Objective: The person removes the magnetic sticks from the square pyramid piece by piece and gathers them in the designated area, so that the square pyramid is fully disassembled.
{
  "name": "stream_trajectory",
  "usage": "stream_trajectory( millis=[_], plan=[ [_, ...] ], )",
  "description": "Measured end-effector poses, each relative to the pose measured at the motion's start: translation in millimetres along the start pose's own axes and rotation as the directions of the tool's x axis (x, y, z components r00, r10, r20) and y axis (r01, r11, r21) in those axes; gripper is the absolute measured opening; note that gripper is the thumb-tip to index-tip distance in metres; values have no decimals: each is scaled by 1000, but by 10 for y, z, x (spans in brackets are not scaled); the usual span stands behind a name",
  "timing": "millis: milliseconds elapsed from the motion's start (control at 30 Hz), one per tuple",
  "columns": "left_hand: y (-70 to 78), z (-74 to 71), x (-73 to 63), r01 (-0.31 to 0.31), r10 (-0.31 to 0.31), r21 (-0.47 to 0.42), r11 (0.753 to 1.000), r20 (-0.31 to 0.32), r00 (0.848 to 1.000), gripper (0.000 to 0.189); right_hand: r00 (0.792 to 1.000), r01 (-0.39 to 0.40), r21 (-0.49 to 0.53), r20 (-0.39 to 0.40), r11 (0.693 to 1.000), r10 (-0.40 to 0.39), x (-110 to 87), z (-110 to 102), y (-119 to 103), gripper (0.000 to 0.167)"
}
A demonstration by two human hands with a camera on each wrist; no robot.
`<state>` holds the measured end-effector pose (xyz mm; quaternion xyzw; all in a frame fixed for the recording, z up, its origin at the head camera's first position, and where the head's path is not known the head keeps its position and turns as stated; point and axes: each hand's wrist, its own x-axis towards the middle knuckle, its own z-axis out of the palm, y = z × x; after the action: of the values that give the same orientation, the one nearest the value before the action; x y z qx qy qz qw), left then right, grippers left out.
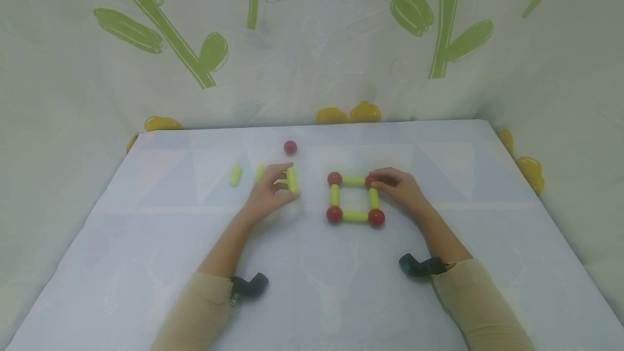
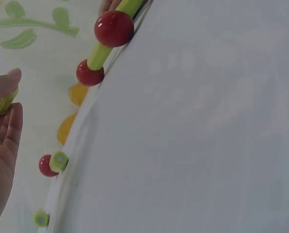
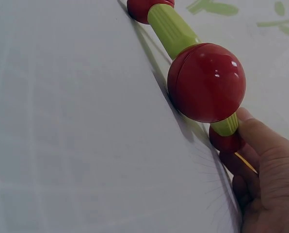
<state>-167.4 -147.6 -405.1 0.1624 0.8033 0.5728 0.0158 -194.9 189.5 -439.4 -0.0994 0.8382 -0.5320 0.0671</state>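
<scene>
A square of green rods and red balls [image 1: 334,214] lies on the white table, with a ball at each corner. My right hand [image 1: 401,188] grips the far right ball [image 3: 226,141] of that square between thumb and fingers. To the left of the square, my left hand [image 1: 268,194] pinches a loose green rod [image 1: 292,180] by its ends, held apart from the square. The left wrist view shows this rod [image 2: 5,103] between thumb and fingers, partly hidden by them.
A loose red ball [image 1: 290,148] lies near the table's far edge. Left of my left hand lies one green rod [image 1: 235,175]; another rod [image 1: 260,172] is partly hidden behind that hand. A cloth with printed leaves [image 1: 411,11] hangs behind the table [image 1: 312,286].
</scene>
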Motion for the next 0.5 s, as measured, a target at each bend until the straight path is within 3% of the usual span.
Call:
stream_trajectory(
  millis=[367,500],
  plan=[
    [-185,-483,-148,-75,77,37,997,-61,995,63,1000,2,18,-1,1000,-2,-7,1,14,39],
    [-215,-707,-200,-22,31,97,995,-94,995,61,1000,-9,15,-3,1000,9,-8,10,5,39]
  ],
)
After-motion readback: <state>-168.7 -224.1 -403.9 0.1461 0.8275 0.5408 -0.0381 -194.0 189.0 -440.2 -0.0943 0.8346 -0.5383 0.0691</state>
